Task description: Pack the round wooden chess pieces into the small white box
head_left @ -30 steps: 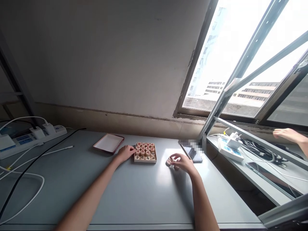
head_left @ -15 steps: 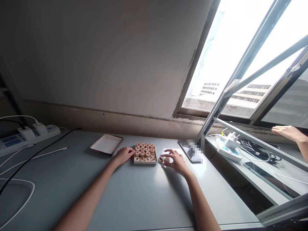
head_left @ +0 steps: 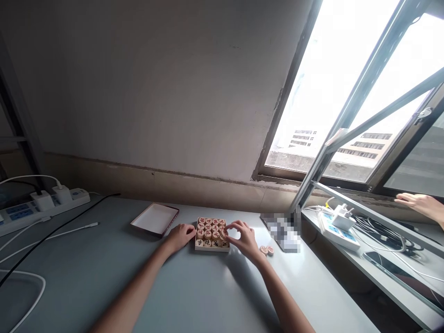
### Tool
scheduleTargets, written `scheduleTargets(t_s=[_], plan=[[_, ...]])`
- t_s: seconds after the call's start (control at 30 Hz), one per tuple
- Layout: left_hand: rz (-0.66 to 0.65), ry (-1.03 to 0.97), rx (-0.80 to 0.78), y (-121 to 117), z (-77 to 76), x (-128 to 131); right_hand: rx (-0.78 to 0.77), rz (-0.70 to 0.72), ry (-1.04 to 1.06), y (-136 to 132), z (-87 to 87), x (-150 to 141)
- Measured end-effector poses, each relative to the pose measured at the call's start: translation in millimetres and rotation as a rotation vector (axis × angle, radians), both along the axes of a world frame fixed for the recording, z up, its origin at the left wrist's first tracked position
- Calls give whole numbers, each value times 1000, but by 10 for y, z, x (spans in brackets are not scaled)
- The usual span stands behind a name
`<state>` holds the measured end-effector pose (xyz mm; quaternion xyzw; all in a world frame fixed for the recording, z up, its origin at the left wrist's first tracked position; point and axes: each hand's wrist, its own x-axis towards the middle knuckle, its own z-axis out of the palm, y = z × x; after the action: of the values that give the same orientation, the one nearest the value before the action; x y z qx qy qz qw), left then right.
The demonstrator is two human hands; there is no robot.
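A shallow box [head_left: 212,249] holds rows of round wooden Chinese chess pieces [head_left: 208,233] with red and black characters. My left hand [head_left: 180,236] is at the box's left side, fingers curled in against its edge. At the right side of the box, my right hand [head_left: 244,238] pinches a chess piece [head_left: 224,233] between thumb and fingers, over the right-hand column; fingertips partly hide it. Two more chess pieces [head_left: 267,250] lie side by side on the table, just right of my right wrist.
The box lid [head_left: 155,218] lies inside-up at the back left. A blurred flat device [head_left: 282,233] is at the right. Power strips [head_left: 21,212] and cables are at both sides. Another hand [head_left: 421,203] shows at the far right, by a phone [head_left: 398,275] on a lower shelf.
My right hand has moved left from the pieces on the table to the box's right side, now pinching a chess piece. My left hand stays by the box. The view has tilted slightly.
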<state>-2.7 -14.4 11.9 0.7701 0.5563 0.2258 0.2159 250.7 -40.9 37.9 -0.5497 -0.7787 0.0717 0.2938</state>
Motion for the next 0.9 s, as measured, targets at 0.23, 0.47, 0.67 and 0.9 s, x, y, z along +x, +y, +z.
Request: scheduleTargets(t_s=[0.23,0.47,0.67,0.9], plan=[[1,30,5,13,-14,17,34,-66,-96,-73,-135,-69],[-5,45,19,16,-25,14,45,-61,-101,-71,-155,-116],[-4,47,26,-8,-8,16,-39,-91,-64,-107,2,196],[3,53,11,4,-30,11,-510,139,195,-213,73,807]])
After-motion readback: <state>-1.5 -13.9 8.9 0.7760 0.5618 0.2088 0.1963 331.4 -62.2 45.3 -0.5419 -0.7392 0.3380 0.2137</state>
